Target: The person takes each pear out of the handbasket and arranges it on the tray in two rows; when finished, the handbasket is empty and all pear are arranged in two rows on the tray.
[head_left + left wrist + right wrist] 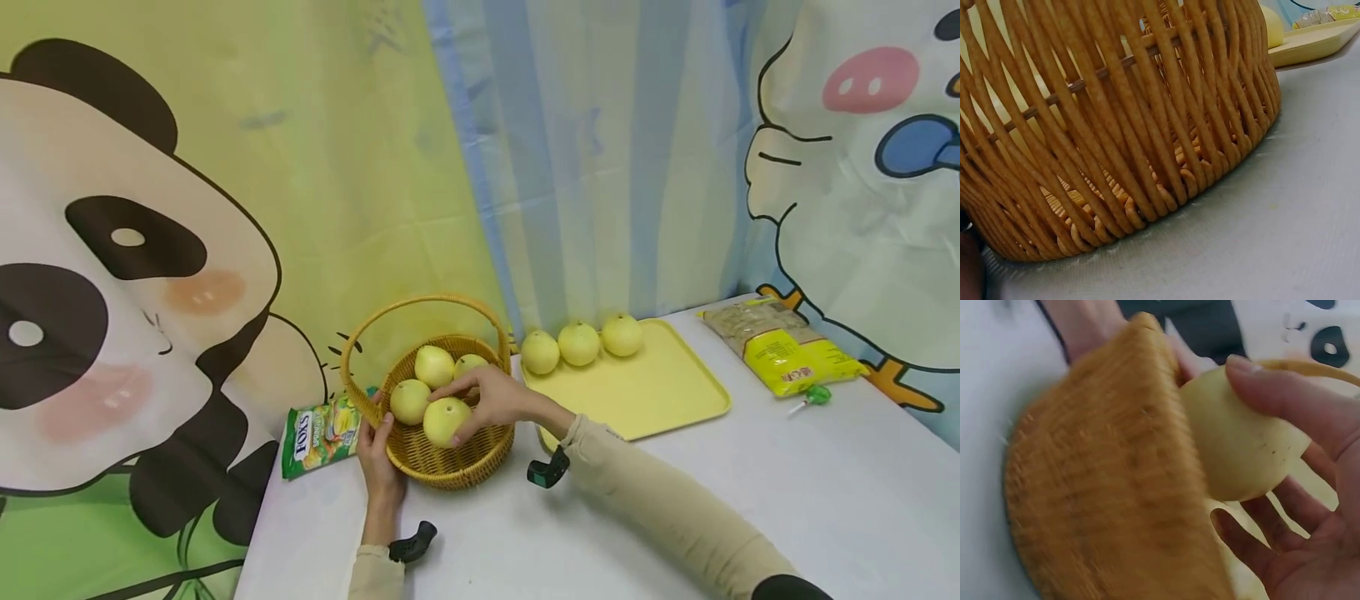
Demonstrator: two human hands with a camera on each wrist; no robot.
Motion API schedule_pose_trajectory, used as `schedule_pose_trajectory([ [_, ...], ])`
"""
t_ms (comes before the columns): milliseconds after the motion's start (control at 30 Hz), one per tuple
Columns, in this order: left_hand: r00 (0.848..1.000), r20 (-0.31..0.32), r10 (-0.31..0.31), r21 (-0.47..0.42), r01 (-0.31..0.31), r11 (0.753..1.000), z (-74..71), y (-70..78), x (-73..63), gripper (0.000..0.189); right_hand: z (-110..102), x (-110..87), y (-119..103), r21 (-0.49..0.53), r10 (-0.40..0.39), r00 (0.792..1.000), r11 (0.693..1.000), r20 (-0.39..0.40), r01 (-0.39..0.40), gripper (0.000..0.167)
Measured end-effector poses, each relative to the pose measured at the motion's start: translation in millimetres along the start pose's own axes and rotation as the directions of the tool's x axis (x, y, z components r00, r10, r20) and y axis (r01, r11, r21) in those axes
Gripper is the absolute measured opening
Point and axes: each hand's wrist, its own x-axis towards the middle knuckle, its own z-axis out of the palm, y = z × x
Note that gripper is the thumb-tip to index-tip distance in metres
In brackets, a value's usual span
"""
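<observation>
A wicker basket [459, 477] with a tall arched handle stands on the white table. My left hand [380, 467] grips its left side near the foot of the handle. In my right hand [497, 397], a pale yellow pear [444, 425] is held between thumb and fingers over the front of the basket. The right wrist view shows this pear [1238, 440] just inside the rim, with the thumb on top and fingers below. Several more pears [434, 367] lie in the basket behind it. The left wrist view shows only woven basket wall [1129, 112] up close.
A yellow tray [660, 392] stands to the right, with three pears [578, 344] in a row along its back left. A green candy bag [318, 435] lies left of the basket. At far right are a yellow food packet [787, 346] and a green lollipop [817, 395].
</observation>
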Motion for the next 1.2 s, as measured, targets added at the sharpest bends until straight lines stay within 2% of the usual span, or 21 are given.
schedule_pose_trajectory([
  [233,1.0,0.011,-0.001,0.008,0.001,1.0,0.4,1.9,-2.0,0.051,-40.5,-29.3,-14.9,0.179,-0.048,0.996,0.982,-0.073,0.06,0.063],
  [300,1.0,0.008,-0.006,0.012,0.006,1.0,-0.2,1.2,-3.5,0.052,-51.3,-38.3,-21.0,0.178,-0.054,0.995,0.982,-0.085,0.069,0.062],
  [467,0.999,0.023,-0.026,0.016,0.025,1.0,-2.5,0.7,-6.0,0.053,-83.1,-60.2,-30.4,0.103,-0.066,0.989,0.992,-0.132,0.08,0.059],
  [633,0.996,0.037,-0.084,0.046,0.082,0.996,-4.4,6.5,-6.3,0.053,-122.1,-83.1,-29.4,0.067,0.0,0.976,0.998,-0.217,0.015,0.059],
  [800,0.993,0.026,-0.114,0.097,0.111,0.989,-4.2,14.5,-6.5,0.056,-159.6,-106.5,-22.9,0.117,0.094,0.955,0.991,-0.283,-0.063,0.062],
  [900,0.992,0.032,-0.124,0.116,0.12,0.986,-3.5,17.0,-8.2,0.058,-179.9,-121.0,-16.9,0.101,0.139,0.93,0.989,-0.34,-0.111,0.063],
  [1067,0.991,0.029,-0.128,0.14,0.122,0.983,-2.4,16.6,-7.2,0.058,-212.2,-142.8,-1.8,0.076,0.217,0.859,0.976,-0.463,-0.205,0.062],
  [1200,0.993,0.027,-0.118,0.143,0.113,0.983,-0.5,19.0,-4.4,0.058,-232.8,-158.4,11.4,0.066,0.271,0.808,0.958,-0.522,-0.279,0.063],
])
